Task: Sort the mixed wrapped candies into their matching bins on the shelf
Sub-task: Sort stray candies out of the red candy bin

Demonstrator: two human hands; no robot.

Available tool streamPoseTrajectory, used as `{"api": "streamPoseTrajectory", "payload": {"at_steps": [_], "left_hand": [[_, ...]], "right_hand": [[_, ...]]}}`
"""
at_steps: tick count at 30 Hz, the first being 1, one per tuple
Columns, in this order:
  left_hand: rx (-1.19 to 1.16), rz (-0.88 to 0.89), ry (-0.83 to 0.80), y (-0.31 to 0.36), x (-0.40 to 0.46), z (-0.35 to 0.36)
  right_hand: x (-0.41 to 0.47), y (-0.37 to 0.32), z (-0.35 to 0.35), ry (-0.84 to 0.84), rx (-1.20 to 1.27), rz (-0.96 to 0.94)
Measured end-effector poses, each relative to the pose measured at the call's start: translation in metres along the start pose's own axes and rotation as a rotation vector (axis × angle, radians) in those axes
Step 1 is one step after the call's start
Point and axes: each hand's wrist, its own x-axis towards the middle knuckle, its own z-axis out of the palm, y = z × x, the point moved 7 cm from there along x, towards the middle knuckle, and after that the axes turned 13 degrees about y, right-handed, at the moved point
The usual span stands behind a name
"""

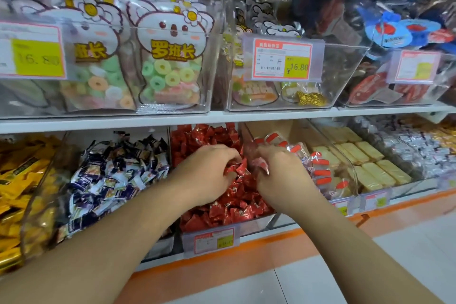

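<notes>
Both my hands reach into the clear bin [187, 234] of red wrapped candies [229, 207] on the lower shelf. My left hand [207, 170] lies palm down on the pile, its fingers curled around some red candies. My right hand [281, 173] is at the bin's right wall, fingers pinched on a red-and-clear wrapped candy [259, 164]. To the left is a bin of dark blue and white candies [116, 175]. To the right is a bin of clear packets with red labels [320, 168].
Yellow packets [22, 187] fill the far-left bin; pale biscuit packs [370, 163] and silver candies [424, 150] lie to the right. The upper shelf [222, 117] holds clear bins of bagged ring gummies [170, 69] with price tags [283, 59]. An orange-edged base and white floor [370, 266] are below.
</notes>
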Motion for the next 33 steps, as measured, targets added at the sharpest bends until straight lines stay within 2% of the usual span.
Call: {"api": "streamPoseTrajectory", "payload": {"at_steps": [4, 9, 14, 20, 25, 33], "left_hand": [[0.170, -0.043, -0.183, -0.021, 0.013, 0.034], [0.217, -0.098, -0.092, -0.023, 0.016, 0.023], [0.241, -0.082, -0.063, -0.021, 0.007, 0.002], [0.237, -0.092, -0.158, -0.022, 0.001, -0.014], [0.230, -0.090, -0.023, -0.019, 0.022, -0.003], [0.268, -0.184, -0.073, -0.049, 0.049, 0.038]], "right_hand": [[0.003, 0.006, 0.000, -0.011, 0.008, 0.001], [0.004, 0.013, 0.001, -0.016, 0.008, 0.013], [0.002, 0.015, 0.000, -0.023, 0.041, 0.002], [0.000, 0.015, 0.000, -0.047, 0.055, 0.027], [0.001, 0.014, 0.001, -0.042, 0.048, 0.024], [0.005, 0.016, 0.007, -0.026, 0.051, 0.019]]}}
